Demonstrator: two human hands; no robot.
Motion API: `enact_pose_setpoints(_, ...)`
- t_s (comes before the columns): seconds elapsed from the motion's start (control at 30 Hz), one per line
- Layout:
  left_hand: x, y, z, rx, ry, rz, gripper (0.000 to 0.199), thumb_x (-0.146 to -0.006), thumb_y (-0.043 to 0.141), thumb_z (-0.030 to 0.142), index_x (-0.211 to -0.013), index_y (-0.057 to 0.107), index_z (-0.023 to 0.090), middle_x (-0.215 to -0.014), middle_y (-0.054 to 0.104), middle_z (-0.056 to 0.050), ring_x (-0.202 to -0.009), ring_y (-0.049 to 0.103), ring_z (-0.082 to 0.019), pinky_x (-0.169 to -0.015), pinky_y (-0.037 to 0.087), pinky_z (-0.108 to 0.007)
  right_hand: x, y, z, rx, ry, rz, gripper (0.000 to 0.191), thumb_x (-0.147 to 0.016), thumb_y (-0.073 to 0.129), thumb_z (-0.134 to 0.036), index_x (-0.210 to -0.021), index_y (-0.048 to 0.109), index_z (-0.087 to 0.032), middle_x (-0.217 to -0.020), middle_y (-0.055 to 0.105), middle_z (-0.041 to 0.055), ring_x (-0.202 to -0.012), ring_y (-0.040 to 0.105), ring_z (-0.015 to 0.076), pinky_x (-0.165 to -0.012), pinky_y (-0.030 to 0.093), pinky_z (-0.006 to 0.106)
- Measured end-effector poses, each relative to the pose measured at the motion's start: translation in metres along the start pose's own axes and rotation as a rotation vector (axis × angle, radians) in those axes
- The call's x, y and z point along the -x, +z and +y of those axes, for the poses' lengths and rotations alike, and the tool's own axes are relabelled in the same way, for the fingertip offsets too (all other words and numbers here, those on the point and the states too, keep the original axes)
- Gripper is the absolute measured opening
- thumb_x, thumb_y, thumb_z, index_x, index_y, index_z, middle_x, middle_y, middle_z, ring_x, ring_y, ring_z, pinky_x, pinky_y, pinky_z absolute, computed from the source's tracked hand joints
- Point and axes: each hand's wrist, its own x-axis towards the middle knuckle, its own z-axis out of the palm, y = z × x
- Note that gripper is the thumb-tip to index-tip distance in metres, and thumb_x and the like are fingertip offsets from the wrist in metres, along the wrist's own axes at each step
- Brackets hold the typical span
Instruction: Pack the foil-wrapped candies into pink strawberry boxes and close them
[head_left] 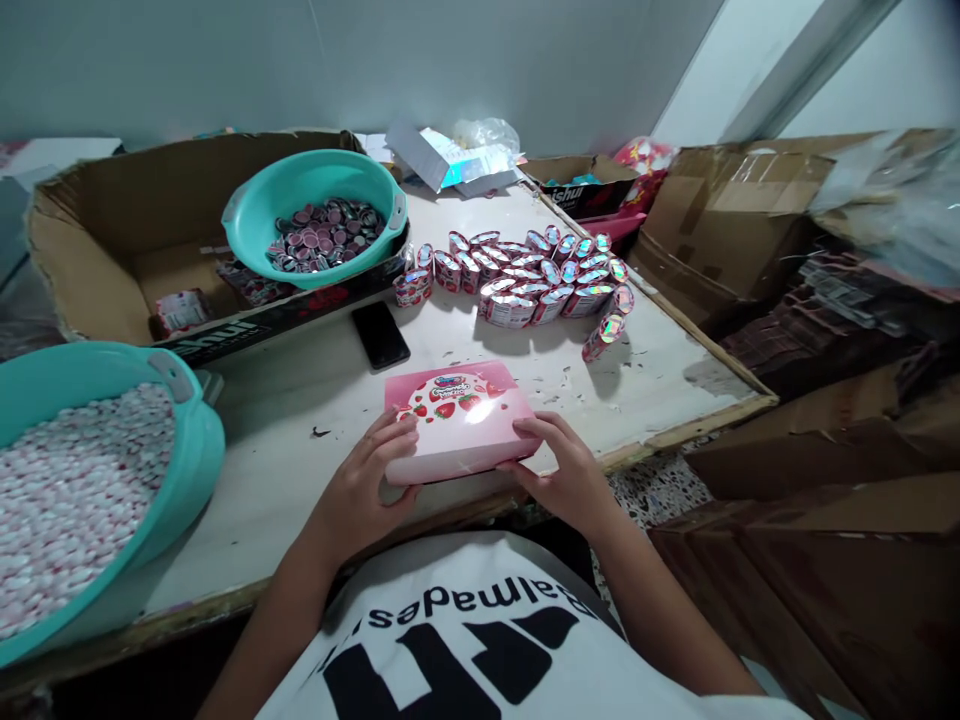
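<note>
A pink box (480,435) printed with strawberries lies at the near edge of the table, held between both hands. My left hand (371,470) grips its left end, fingers on top and thumb low on the near side. At the right end, my right hand (559,465) is closed on the box in the same way. Past the box stand many small shiny red-and-white packets (525,285) in a loose cluster. One packet (602,338) stands a little apart at the right. A black phone (380,335) lies flat to the left of them.
A turquoise tub (202,430) of small white-and-pink pieces stands at the left. Another turquoise basin (247,225), with dark round lids, rests on an open cardboard box (90,235). Papers (450,160) lie at the back. Brown cartons (825,520) are stacked beyond the table's right edge.
</note>
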Motion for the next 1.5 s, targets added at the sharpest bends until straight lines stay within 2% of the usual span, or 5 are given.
enact_pose_setpoints(0.2, -0.005, -0.018, -0.005, 0.142, -0.068, -0.173, 0.052, -0.093, 0.061, 0.012, -0.143, 0.050, 0.022, -0.146, 0.058, -0.010, -0.148, 0.041, -0.025, -0.120, 0.044, -0.045, 0.000, 0.007, -0.004, -0.001, -0.032, 0.072, 0.045, -0.084, 0.080, -0.025, -0.124, 0.060, -0.025, -0.113, 0.063, 0.0088, -0.104, 0.064, 0.0252, -0.088, 0.058, 0.039)
enact_pose_setpoints(0.53, -0.011, -0.016, -0.005, 0.065, -0.122, 0.098, 0.041, -0.090, 0.072, 0.022, -0.130, 0.062, 0.021, -0.125, 0.072, -0.008, -0.117, 0.069, -0.020, -0.101, 0.058, -0.028, 0.009, 0.007, -0.006, -0.128, 0.022, 0.201, 0.039, -0.086, 0.073, -0.006, -0.119, 0.065, -0.025, -0.102, 0.066, 0.0047, -0.093, 0.065, 0.0197, -0.084, 0.056, 0.036)
enact_pose_setpoints(0.97, -0.007, 0.004, -0.014, 0.243, 0.072, 0.206, 0.037, -0.082, 0.078, 0.010, -0.115, 0.064, 0.020, -0.118, 0.074, -0.011, -0.124, 0.066, -0.025, -0.104, 0.059, -0.045, 0.001, 0.010, -0.003, 0.029, -0.062, 0.116, 0.043, -0.085, 0.079, -0.024, -0.124, 0.061, -0.022, -0.098, 0.061, 0.0053, -0.086, 0.062, 0.0208, -0.078, 0.056, 0.034)
enact_pose_setpoints(1.2, 0.013, 0.002, -0.024, 0.199, 0.114, 0.052, 0.047, -0.084, 0.078, 0.019, -0.125, 0.056, 0.018, -0.130, 0.068, -0.018, -0.138, 0.053, -0.029, -0.113, 0.049, -0.055, 0.009, 0.018, 0.000, 0.130, -0.141, 0.119, 0.046, -0.087, 0.078, -0.025, -0.130, 0.062, -0.025, -0.100, 0.059, 0.0073, -0.088, 0.059, 0.0232, -0.076, 0.057, 0.037)
enact_pose_setpoints(1.5, 0.003, 0.017, 0.000, -0.183, 0.085, 0.196, 0.038, -0.080, 0.082, 0.019, -0.108, 0.056, 0.018, -0.120, 0.070, -0.014, -0.125, 0.062, -0.029, -0.115, 0.042, -0.057, -0.003, -0.012, 0.008, 0.148, -0.225, -0.045, 0.053, -0.089, 0.071, -0.014, -0.136, 0.062, -0.036, -0.125, 0.051, 0.0101, -0.135, 0.046, 0.0326, -0.108, 0.051, 0.055)
